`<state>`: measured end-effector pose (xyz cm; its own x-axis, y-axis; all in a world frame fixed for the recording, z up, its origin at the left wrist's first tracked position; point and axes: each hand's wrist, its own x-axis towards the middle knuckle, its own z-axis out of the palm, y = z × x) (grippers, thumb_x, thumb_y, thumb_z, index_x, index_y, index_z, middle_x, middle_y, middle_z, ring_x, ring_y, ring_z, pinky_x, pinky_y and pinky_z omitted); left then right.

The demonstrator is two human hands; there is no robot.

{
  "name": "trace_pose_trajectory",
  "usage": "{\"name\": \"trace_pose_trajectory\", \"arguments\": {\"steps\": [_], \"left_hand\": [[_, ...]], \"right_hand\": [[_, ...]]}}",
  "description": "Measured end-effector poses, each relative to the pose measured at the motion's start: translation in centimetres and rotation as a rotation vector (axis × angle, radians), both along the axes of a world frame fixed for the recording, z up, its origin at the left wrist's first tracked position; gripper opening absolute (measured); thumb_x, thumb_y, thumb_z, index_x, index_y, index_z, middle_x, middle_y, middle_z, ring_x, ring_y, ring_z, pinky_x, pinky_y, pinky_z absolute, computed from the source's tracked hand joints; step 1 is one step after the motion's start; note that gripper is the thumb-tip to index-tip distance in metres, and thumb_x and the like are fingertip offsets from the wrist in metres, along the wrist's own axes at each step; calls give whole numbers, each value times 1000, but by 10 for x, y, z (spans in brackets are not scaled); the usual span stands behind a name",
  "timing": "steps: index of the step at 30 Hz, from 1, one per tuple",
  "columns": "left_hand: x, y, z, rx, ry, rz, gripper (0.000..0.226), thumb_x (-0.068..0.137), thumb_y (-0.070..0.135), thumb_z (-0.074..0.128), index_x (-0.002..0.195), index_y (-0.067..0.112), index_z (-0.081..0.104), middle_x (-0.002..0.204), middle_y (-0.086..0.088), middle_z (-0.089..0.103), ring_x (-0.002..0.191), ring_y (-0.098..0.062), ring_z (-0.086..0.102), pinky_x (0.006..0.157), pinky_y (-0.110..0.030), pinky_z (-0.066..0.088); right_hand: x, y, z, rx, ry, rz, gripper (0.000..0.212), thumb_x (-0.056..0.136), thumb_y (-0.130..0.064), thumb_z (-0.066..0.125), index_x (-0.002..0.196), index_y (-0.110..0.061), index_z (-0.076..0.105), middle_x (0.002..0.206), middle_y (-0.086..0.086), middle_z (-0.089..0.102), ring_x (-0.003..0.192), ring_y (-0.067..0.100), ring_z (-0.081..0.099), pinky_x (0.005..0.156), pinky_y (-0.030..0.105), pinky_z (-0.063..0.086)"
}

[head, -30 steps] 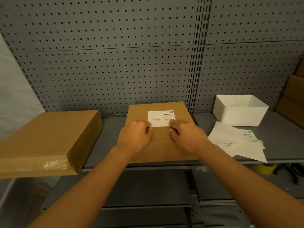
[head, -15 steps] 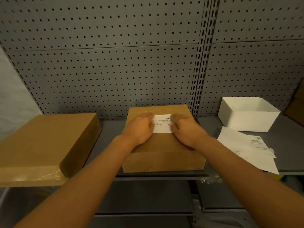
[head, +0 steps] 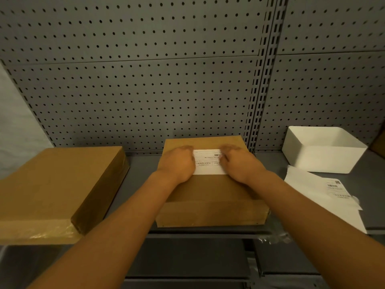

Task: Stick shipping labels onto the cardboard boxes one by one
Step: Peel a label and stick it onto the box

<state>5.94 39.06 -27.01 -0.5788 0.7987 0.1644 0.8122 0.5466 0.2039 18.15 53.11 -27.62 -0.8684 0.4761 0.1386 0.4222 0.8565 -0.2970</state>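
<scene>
You face a grey pegboard wall [head: 145, 80], split by a slotted upright [head: 264, 80]. Below it runs a grey metal shelf [head: 141, 167], with a lower shelf [head: 187, 259] in shadow beneath. The light is dim and warm.

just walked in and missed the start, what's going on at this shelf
A person is sticking a shipping label onto the middle cardboard box on the grey shelf. The left hand and right hand press on the label's two ends. A second cardboard box on the left shows no label. More label sheets lie to the right, in front of a white bin.
</scene>
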Motion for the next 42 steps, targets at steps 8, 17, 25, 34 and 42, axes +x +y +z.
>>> {"name": "trace_pose_trajectory", "arguments": {"steps": [8, 17, 25, 34, 42], "left_hand": [[13, 8, 2, -22, -64, -46, 55, 98, 16, 33, 151, 16, 17, 112, -11, 62, 93, -27, 59, 73, -36, 48], [29, -8, -7, -26, -74, -169, 49, 103, 28, 27, 151, 17, 22, 156, -4, 27, 145, -17, 20, 117, -33, 20], [32, -25, -4, -13, -147, -213, 50, 104, 30, 25, 152, 18, 17, 159, 1, 16, 146, -10, 8, 116, -24, 5], [35, -44, -2, -85, -186, -175, 52, 104, 36, 22, 152, 21, 11, 160, 4, 7, 147, -11, -1, 120, -34, 3], [33, -52, -6, -90, -127, -109, 52, 103, 37, 22, 152, 22, 15, 160, 6, 10, 147, -12, 4, 120, -38, 9]], "right_hand": [[-6, -10, 0, -35, -57, 174, 46, 102, -28, 33, 145, -11, 35, 150, 11, 38, 137, 24, 36, 114, 35, 28], [9, -25, -4, 34, -102, 219, 53, 104, -36, 24, 152, -15, 19, 159, 4, 19, 147, 18, 12, 121, 37, 11], [32, -19, 2, 0, -55, 160, 53, 103, -32, 29, 151, -13, 21, 158, 6, 21, 147, 19, 15, 120, 37, 12], [48, -28, 0, 16, -37, 143, 50, 103, -34, 26, 151, -16, 24, 159, 3, 20, 147, 17, 14, 120, 34, 13], [64, -23, 0, -7, 17, 85, 48, 100, -41, 35, 146, -26, 36, 156, -3, 29, 145, 14, 20, 117, 35, 19]]}}
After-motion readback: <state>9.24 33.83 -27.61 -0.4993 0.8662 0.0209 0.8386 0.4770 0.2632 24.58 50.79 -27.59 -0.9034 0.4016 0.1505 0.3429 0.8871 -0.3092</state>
